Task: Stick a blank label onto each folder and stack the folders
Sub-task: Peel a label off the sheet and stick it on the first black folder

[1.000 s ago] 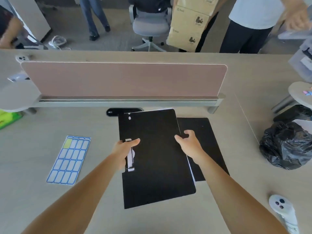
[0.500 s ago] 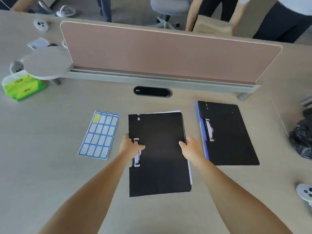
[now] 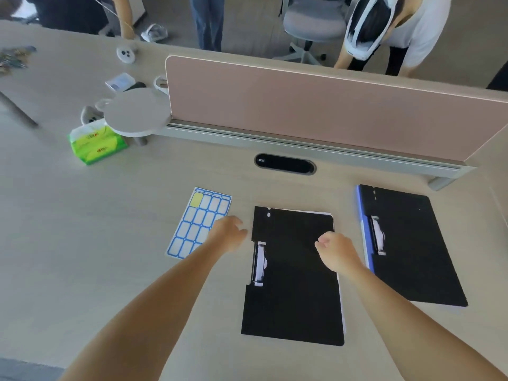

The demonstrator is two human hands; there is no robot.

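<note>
The white sheet of blue-bordered blank labels [image 3: 198,224] lies flat mid-counter [image 3: 110,257]. The left hand [image 3: 228,233] is over its right edge, fingers loose and empty. A thin label may tear, curl onto itself or land crooked when peeled. Just right of it lies the black plastic clip folder [image 3: 294,284], with no label showing. The right hand [image 3: 334,251] hovers above it, loosely curled and holding nothing. The blue-spined black folder [image 3: 406,243] lies apart, unstacked. A green tissue pack [image 3: 96,144] sits far left, and a pink divider panel [image 3: 330,105] lines the far edge. Neither seems in the way.
</note>
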